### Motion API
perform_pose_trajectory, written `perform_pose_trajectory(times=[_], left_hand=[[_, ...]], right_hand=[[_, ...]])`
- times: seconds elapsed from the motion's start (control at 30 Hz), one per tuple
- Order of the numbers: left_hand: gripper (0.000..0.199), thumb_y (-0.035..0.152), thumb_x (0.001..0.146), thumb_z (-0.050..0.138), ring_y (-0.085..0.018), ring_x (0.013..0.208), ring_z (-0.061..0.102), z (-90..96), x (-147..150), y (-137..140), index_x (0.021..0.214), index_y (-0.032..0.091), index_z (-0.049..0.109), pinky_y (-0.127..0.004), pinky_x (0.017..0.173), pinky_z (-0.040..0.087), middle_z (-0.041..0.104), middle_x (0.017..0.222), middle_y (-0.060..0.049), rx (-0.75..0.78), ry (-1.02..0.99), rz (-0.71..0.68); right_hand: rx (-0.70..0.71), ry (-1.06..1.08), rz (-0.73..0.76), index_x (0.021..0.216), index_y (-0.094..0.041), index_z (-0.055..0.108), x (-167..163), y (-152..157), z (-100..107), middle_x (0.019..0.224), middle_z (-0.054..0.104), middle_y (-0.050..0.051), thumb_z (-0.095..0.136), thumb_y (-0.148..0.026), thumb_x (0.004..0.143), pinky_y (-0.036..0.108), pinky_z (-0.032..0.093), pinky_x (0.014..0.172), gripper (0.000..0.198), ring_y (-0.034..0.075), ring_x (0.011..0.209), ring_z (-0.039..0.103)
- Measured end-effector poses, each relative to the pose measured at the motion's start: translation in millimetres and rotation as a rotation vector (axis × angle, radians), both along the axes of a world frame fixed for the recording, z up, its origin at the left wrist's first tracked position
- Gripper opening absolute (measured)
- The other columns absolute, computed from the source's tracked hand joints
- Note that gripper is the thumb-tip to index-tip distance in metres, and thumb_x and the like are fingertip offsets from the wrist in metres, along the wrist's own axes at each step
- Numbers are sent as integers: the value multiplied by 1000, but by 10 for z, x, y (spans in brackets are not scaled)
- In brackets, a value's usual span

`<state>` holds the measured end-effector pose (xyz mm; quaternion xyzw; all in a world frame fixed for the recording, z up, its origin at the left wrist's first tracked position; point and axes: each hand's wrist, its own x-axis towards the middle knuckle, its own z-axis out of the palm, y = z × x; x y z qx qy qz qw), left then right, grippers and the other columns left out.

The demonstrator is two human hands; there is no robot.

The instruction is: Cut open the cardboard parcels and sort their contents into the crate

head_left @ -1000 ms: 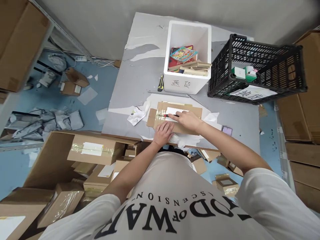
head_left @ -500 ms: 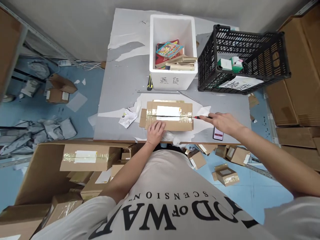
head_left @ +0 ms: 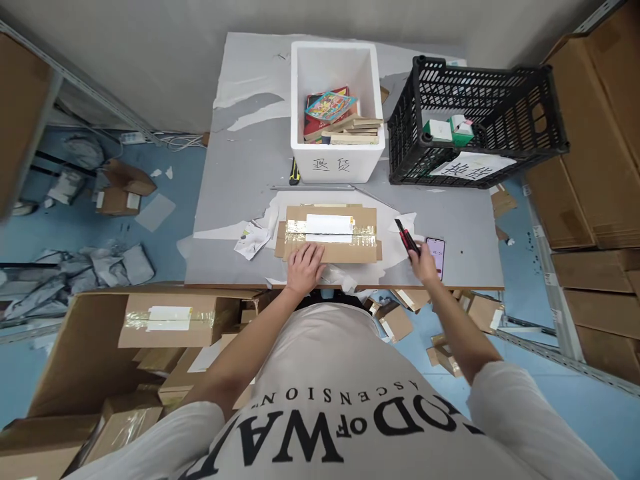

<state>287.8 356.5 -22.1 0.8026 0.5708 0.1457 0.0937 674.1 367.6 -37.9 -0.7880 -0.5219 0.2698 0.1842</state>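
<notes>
the left hand (head_left: pixel 304 265) lies flat, fingers spread, on the near edge of a flat brown cardboard parcel (head_left: pixel 327 233) that is sealed with clear tape and carries a white label; the parcel rests on torn white paper in the middle of the grey worktable (head_left: pixel 240 173), close to its front edge. the right hand (head_left: pixel 425 264) is off to the right of the parcel, apart from it, fingers wrapped around the handle of a red and black utility knife (head_left: pixel 406 238) whose tip points away from the person and slightly left. just beside that hand a smartphone with a lit screen (head_left: pixel 436 257) lies on the table. a crumpled scrap of white paper (head_left: pixel 251 239) sits left of the parcel. behind the parcel stands a white foam box (head_left: pixel 338 110) holding books, with a yellow and black cutter (head_left: pixel 295 171) at its left foot, and to its right a black plastic lattice crate (head_left: pixel 475 123) with small green and white boxes inside. below the table edge, on the left, a large open carton (head_left: pixel 105 333) is filled with taped brown parcels, and more small boxes lie on the blue floor
</notes>
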Motion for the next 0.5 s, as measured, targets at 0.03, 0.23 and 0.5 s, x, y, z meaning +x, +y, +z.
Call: perform_pose_trajectory(times=[0.03,0.23,0.5], left_hand=[[51,40,93,45,-31,133,43,17,2,-5,140,21,50,-46,109,25,54,139,-14,2,8,-5],[52,40,93,44,-31,134,42,113,-6,-13,141,20,48,-46,110,25,53,140,-14,-17,35,-18],[51,40,93,45,-30,134,42,211,17,-17,139,20,49,-46,110,27,52,141,-13,-29,13,-41]], right_hand=[[-4,102,-129,127,-15,54,-96,-36,-231,98,68,12,44,-43,85,40,49,77,51,25,83,60],[-3,158,-281,107,-13,64,-392,-141,-765,103,65,15,48,-45,77,46,45,93,46,28,98,58],[122,421,-125,147,-22,35,-828,47,-234,147,40,12,35,-56,88,45,34,109,67,26,135,39]])
